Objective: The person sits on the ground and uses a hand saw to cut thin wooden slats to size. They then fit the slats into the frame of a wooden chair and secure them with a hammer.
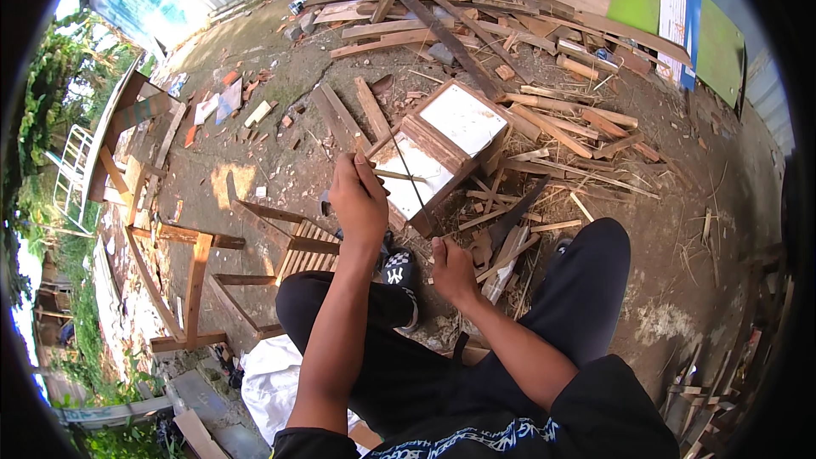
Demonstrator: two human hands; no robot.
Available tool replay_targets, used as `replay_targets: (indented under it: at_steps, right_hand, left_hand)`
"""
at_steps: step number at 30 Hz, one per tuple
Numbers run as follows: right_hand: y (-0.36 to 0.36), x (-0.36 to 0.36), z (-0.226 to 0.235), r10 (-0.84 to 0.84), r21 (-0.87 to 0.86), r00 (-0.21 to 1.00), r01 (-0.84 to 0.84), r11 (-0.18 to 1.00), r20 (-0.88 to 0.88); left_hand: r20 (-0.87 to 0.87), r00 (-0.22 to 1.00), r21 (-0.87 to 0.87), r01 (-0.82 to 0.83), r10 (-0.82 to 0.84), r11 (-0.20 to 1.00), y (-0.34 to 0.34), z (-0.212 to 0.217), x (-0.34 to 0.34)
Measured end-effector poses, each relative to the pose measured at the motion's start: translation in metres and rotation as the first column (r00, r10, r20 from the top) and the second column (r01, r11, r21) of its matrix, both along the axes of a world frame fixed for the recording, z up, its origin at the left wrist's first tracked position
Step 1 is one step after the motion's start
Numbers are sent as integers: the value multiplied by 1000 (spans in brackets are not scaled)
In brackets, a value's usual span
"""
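Note:
My left hand [358, 201] is closed around a thin pale wooden stick [401, 176], which points to the right. My right hand [453, 272] is closed, thumb up, on the lower end of a long, thin, dark blade-like tool [407, 167]. Its slim upper part slants up to the left and crosses the stick in view. Whether the two touch, I cannot tell. Beneath them on the ground, between my feet and the wood pile, lies a wooden box-like piece with white panels [463, 119]. My fingers hide the tool's grip.
Scrap planks [425, 34] are heaped at the back, and split wood pieces [561, 123] lie right of the box. On the left stand wooden frames [197, 289] and a slatted wooden piece [304, 248]. A white sack [270, 382] lies beside my left leg.

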State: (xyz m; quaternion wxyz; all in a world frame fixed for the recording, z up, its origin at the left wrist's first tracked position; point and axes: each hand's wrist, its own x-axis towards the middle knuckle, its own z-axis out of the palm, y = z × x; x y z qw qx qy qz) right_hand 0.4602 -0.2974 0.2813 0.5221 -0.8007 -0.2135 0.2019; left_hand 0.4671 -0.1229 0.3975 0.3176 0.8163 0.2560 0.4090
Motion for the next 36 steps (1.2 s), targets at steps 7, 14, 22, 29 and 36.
replay_targets:
  at_steps: [7,14,22,29,36]
  right_hand:
    - [-8,-2,-7,1,-11,1000,-1,1000,-4]
    - [-8,-5,7,26,-35,1000,-26,999,-6]
    - [-15,-13,-15,-34,-73,999,36,997,28]
    - [-19,8,4,94,179,694,51,982,-714]
    - [-18,-3,30,89,88,996,-91,992,30]
  left_hand:
    - [-6,1000,131,6,-5,991,-2,1,5]
    - [22,999,185,21,-26,982,-2,1,3]
    - [14,1000,135,17,-19,991,-5,2,-1]
    - [7,1000,207,-5,4,978,4,-5,-3]
    - [-34,998,66,50,-48,997,-5,-2,-8]
